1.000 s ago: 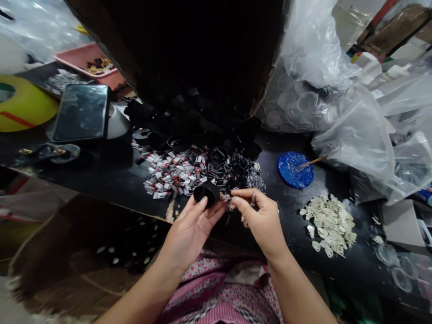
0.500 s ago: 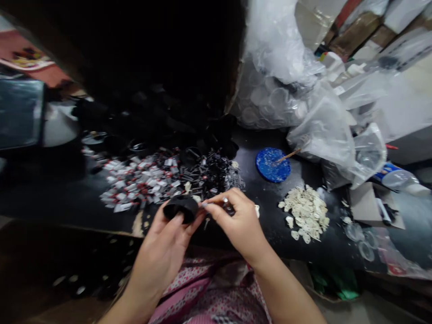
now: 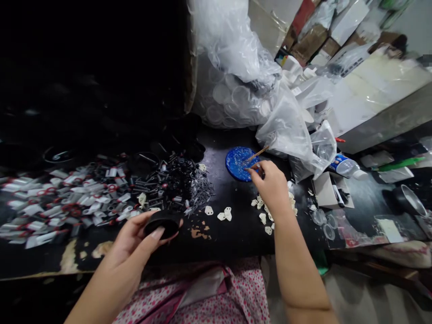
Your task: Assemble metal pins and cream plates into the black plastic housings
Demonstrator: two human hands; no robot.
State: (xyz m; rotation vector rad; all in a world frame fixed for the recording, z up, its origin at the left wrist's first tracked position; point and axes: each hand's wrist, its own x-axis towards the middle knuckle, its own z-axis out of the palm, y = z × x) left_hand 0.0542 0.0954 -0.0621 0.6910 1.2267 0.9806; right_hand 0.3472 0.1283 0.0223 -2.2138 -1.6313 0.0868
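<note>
My left hand [image 3: 138,243] grips a hollow black round plastic part [image 3: 163,223], its thumb inside the opening. Over the right edge of a blue round lid [image 3: 236,164] smeared with a whitish substance, my right hand [image 3: 270,184] is closed in a pinch. A small dark thing shows between its fingers, too little to name. A thin wooden stick [image 3: 259,154] rests on the lid just above those fingers. Below the right hand lies a pile of small cream-coloured flat pieces with holes [image 3: 263,218], partly hidden by the forearm. A few similar pieces [image 3: 225,213] lie between the hands.
White and grey parts with red bands [image 3: 77,193] are heaped at left, beside black screws and small dark pieces [image 3: 172,180]. Clear bags with round discs [image 3: 232,99] stand behind the lid. At right are a small open box [image 3: 329,191] and a plastic bottle [image 3: 347,166].
My right hand has left the black part and moved right to the blue lid. My left hand still holds the black part, now tilted differently. The view has swung to the right.
</note>
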